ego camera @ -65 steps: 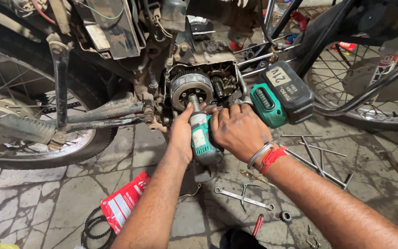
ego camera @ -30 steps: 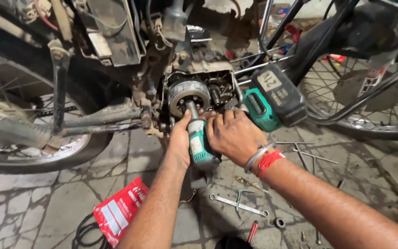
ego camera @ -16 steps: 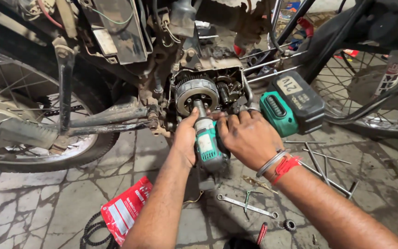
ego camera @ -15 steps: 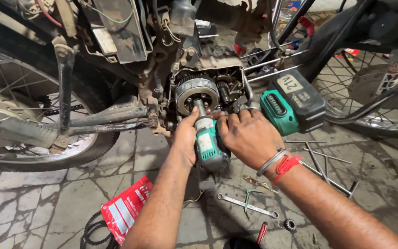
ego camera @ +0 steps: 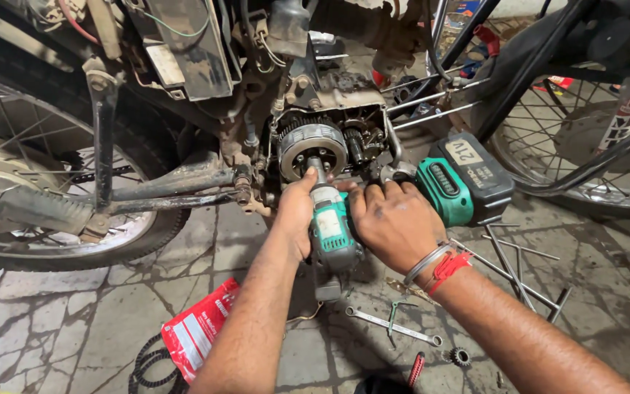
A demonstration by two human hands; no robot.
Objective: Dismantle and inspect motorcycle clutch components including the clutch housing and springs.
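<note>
Fingers of the right hand (ego camera: pixel 395 222) are clamped over the grip of a green and black cordless impact wrench (ego camera: pixel 333 233), knuckles up, with a metal bangle and a red thread band at the wrist. Just left of them, the left hand (ego camera: pixel 297 215) is closed around the wrench's ribbed plastic nose, its thumb lying along the top. Beyond the fingertips, the steel socket meets the middle of a round, toothed clutch assembly (ego camera: pixel 313 148) in the open, greasy engine case of a motorcycle (ego camera: pixel 205 66). Right of the right fingers juts the tool's blocky battery pack (ego camera: pixel 464 179), green with a black cap.

Far left of the left fingers, a spoked rear wheel (ego camera: pixel 30 182) with a black rubber tyre stands behind a rusty footrest bar. Well to the right, another spoked wheel (ego camera: pixel 592 138) shows.

Below the wrists, on the cracked stone floor (ego camera: pixel 60 314), lie a slim chrome spanner (ego camera: pixel 391 326), a small toothed sprocket (ego camera: pixel 461 357), a red and white foil packet (ego camera: pixel 198 332) and a ribbed black rubber ring (ego camera: pixel 147 365). Thin steel rods (ego camera: pixel 519 266) cross beside the right forearm.
</note>
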